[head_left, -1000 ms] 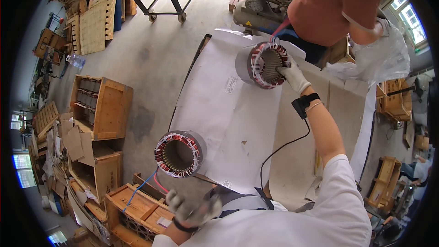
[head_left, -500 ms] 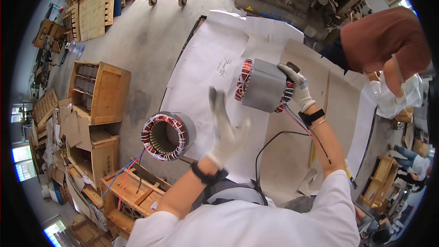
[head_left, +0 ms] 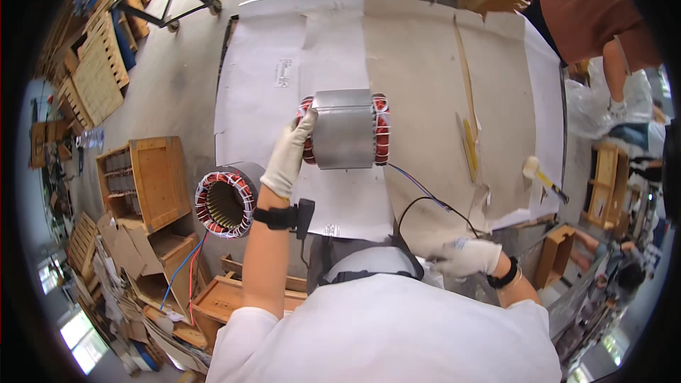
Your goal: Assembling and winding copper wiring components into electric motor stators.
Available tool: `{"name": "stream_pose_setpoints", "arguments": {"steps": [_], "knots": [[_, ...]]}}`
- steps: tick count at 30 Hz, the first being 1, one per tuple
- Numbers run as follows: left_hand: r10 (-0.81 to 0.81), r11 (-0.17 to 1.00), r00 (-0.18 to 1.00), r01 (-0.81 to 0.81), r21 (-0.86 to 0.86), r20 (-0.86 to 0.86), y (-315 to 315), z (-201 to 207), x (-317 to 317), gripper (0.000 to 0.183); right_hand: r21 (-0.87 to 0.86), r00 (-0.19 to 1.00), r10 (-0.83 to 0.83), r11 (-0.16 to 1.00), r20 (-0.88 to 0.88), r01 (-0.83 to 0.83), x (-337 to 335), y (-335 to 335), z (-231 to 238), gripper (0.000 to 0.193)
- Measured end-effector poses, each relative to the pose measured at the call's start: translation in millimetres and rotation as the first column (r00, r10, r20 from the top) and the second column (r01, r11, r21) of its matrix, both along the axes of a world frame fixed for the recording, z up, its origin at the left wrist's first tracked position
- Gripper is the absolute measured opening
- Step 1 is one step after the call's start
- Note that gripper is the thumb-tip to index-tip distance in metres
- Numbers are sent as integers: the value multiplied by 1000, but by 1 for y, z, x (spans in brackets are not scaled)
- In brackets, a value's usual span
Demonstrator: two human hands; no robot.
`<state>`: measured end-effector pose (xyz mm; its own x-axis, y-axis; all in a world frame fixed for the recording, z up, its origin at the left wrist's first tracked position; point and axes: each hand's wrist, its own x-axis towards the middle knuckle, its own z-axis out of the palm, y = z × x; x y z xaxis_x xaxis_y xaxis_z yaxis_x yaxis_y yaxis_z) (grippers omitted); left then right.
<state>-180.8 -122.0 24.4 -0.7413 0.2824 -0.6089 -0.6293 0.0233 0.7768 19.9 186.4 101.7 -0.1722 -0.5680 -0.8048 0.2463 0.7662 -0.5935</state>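
A grey motor stator (head_left: 342, 130) with red windings laced in white at both ends lies on its side on the paper-covered table. My gloved left hand (head_left: 289, 152) grips its left end, fingers against the winding. Blue and dark lead wires (head_left: 425, 189) run from its right end toward the near edge. Close to my body, at the table's near edge, is my gloved right hand (head_left: 464, 257), apart from the stator; its fingers are smeared by motion. A second stator (head_left: 248, 170) sits at the table's left side, its bore facing me, with blue and red leads hanging down.
White and brown paper (head_left: 425, 64) covers the table. A mallet (head_left: 543, 176) with a white head lies at the right, and a yellow strip (head_left: 469, 149) nearer the middle. Wooden crates (head_left: 159, 181) stand at left. Another person (head_left: 592, 21) is at the far right.
My right hand has let go of the stator's right end and drawn back toward my body. My left hand, open in the air before, now grips the stator's left end. The view has shifted.
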Motion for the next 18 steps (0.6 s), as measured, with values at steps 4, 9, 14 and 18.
{"name": "stream_pose_setpoints", "arguments": {"steps": [4, 9, 14, 18], "knots": [[-90, 993, 950, 62, -104, -298, 13, 2, 26, 41, -68, 973, -229, 972, -36, 227, 68, 6, 22, 43], [-236, 969, 852, 170, -180, -466, 70, 26, 46, 61, -41, 728, -658, 747, -194, 664, 73, 7, 68, 40], [-826, 560, 331, 396, -728, -455, 122, 39, 64, 72, -111, 502, -825, 542, -258, 833, 70, 4, 65, 36], [-918, 388, 230, 360, -849, -322, 157, 28, 111, 58, -131, 461, -841, 510, -284, 850, 69, 3, 57, 36]]}}
